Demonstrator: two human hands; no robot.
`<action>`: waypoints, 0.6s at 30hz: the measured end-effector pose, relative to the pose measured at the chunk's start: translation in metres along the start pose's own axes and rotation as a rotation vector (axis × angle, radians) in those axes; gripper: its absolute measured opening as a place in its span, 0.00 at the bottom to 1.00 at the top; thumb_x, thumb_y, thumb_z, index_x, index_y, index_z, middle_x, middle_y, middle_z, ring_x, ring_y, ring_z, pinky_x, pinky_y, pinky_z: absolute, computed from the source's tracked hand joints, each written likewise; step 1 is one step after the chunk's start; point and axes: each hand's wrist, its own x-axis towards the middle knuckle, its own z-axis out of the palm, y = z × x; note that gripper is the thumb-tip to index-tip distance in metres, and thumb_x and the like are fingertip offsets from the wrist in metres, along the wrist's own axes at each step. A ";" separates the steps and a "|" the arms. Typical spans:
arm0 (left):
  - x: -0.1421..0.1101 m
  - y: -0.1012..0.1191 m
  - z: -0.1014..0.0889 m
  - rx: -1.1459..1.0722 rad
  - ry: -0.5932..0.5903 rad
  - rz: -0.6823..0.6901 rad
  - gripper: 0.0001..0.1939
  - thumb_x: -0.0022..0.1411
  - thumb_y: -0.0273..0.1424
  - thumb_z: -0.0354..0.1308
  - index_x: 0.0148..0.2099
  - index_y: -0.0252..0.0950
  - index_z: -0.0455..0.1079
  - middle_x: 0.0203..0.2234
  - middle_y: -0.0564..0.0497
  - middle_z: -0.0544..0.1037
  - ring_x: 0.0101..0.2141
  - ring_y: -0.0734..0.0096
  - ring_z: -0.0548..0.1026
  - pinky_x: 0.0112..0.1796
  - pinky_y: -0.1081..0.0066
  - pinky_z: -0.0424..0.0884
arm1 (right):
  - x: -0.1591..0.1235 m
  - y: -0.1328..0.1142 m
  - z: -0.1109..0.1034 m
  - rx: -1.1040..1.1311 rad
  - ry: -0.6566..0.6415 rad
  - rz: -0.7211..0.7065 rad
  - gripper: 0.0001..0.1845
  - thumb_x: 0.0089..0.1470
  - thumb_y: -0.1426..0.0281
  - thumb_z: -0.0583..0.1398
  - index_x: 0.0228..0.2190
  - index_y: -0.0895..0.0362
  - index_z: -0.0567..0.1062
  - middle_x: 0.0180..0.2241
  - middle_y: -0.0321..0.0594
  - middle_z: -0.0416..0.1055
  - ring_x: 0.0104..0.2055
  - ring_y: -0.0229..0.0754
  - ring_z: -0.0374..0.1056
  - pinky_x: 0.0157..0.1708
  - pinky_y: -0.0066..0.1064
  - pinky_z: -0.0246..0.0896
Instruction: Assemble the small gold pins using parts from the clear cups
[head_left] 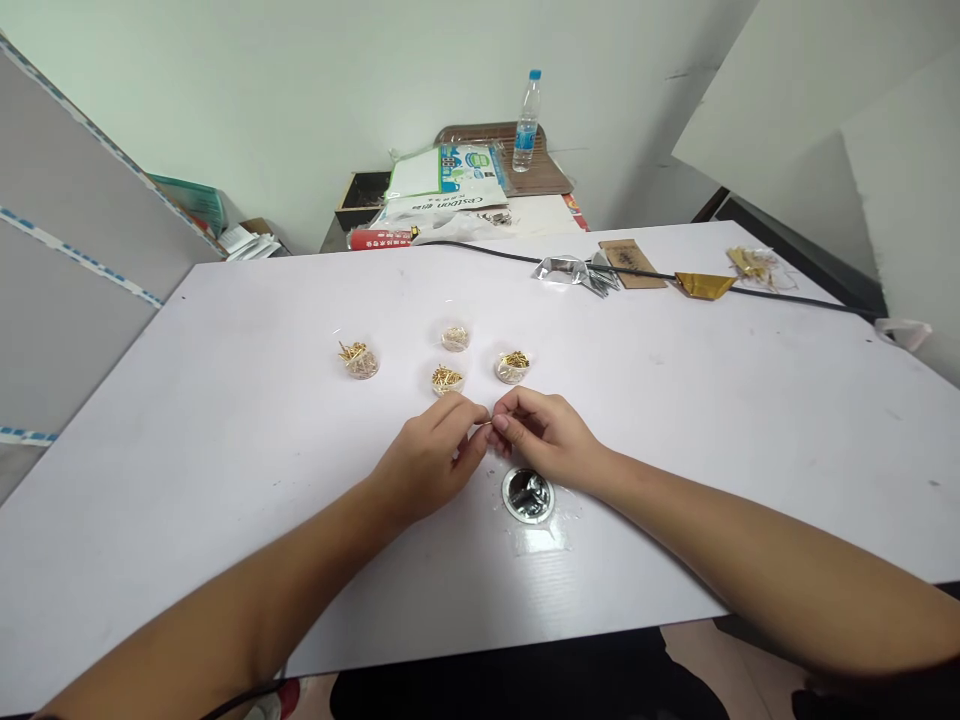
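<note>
Above the white table, my left hand (435, 452) and my right hand (553, 437) meet, fingertips pinched together. A thin gold-coloured pin-like piece (486, 423) spans between them; its exact kind is too small to tell. Just beyond my fingers stand small clear cups: one with gold pin-like pieces (447, 378), one with gold and dark pieces (514, 364), and one with pale small pieces (454, 338). Farther left, another cup (361, 362) has gold pieces sticking out. Below my right hand lies a round silver-rimmed dish (529, 496) with shiny, dark reflections inside.
A black cable (495, 253) runs along the table's far side, past silver foil strips (562, 270), brown cardboard (632, 264) and a folded gold packet (705, 286). Clear tape (544, 540) sticks near the dish. Behind the table stands a water bottle (527, 125).
</note>
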 end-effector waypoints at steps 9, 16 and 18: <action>0.000 -0.004 0.003 -0.104 -0.006 -0.075 0.04 0.65 0.24 0.51 0.35 0.33 0.64 0.26 0.54 0.66 0.25 0.79 0.62 0.28 0.76 0.62 | 0.001 0.005 -0.002 -0.003 -0.008 0.030 0.12 0.62 0.64 0.57 0.32 0.60 0.70 0.26 0.39 0.71 0.26 0.34 0.69 0.28 0.27 0.68; 0.001 -0.009 0.000 -0.300 -0.100 -0.163 0.05 0.65 0.25 0.50 0.35 0.33 0.65 0.25 0.54 0.68 0.26 0.78 0.63 0.28 0.76 0.62 | 0.002 0.003 -0.007 -0.142 0.027 -0.058 0.12 0.60 0.65 0.59 0.29 0.60 0.70 0.23 0.37 0.71 0.22 0.31 0.67 0.22 0.22 0.64; 0.000 -0.011 0.000 -0.368 -0.135 -0.170 0.05 0.65 0.26 0.51 0.35 0.33 0.66 0.24 0.54 0.68 0.25 0.78 0.63 0.27 0.76 0.62 | 0.001 0.004 -0.008 -0.190 0.022 -0.091 0.11 0.61 0.66 0.58 0.29 0.60 0.70 0.23 0.36 0.71 0.22 0.31 0.67 0.22 0.21 0.63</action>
